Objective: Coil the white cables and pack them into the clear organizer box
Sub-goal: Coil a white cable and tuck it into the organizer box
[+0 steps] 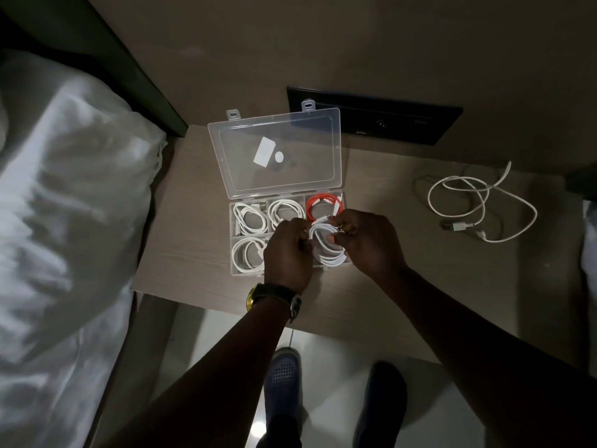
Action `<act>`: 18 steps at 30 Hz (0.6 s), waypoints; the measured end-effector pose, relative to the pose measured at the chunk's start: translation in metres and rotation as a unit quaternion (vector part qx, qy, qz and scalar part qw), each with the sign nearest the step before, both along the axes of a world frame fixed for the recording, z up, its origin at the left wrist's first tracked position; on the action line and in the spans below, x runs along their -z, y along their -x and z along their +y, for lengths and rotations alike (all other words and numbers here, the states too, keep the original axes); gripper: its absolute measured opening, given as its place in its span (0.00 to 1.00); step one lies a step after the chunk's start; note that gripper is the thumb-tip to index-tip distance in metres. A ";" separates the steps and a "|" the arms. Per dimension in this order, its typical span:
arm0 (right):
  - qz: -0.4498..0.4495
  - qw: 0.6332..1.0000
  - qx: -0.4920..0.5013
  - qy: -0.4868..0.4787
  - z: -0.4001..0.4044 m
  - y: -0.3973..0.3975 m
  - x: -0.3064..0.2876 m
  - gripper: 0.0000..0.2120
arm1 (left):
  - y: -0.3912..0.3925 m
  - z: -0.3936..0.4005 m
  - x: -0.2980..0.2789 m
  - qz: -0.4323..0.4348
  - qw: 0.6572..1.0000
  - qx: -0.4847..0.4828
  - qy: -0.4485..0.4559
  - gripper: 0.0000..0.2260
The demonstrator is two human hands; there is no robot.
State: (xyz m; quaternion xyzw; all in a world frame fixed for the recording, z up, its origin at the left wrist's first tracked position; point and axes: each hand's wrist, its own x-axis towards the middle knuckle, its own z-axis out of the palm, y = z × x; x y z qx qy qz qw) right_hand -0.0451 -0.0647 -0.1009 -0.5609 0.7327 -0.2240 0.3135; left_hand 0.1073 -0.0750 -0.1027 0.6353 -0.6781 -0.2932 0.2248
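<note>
- At centre of the head view, clear organizer box on the pale wooden table; lid swung open toward 12 o'clock, with a white sticker on it.
- Back row of compartments: coiled white cable at the 9 o'clock end; second white coil in the middle; orange cable at the 3 o'clock end.
- Front row: third white coil at the 9 o'clock end; middle compartment hidden under the left hand, contents cannot be told.
- Both hands over the front compartment toward 3 o'clock; white coil in hand held between them; left hand pinches its 9 o'clock side, fingers closed on the loops; right hand closed on its 3 o'clock side, thumb across the strands, connector end near the fingertips.
- Coil sits low over that compartment, lower loops seemingly at the box wall; whether it is fully seated cannot be told.
- Toward 3 o'clock, well apart from the box, loose white cable lies uncoiled in open loops on the table, plug end toward 6 o'clock.
- Bedding at 9 o'clock; dark panel on the wall at 12 o'clock; wristwatch on the left wrist.
- Judgement: task well along; three white coils stowed, a fourth going in; the loose cable left to coil and pack, lid left to shut.
</note>
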 end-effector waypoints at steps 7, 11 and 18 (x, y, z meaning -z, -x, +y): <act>0.015 0.999 -0.048 0.007 -0.008 0.003 0.000 0.10 | 0.000 -0.001 0.001 0.036 0.999 -0.006 0.001 0.14; 0.008 0.998 -0.057 0.016 -0.005 0.004 0.004 0.10 | -0.001 0.000 0.001 0.025 0.999 0.030 0.009 0.15; 0.020 0.994 -0.105 0.037 -0.004 0.010 0.010 0.10 | 0.000 -0.005 0.001 0.025 0.999 0.038 -0.026 0.19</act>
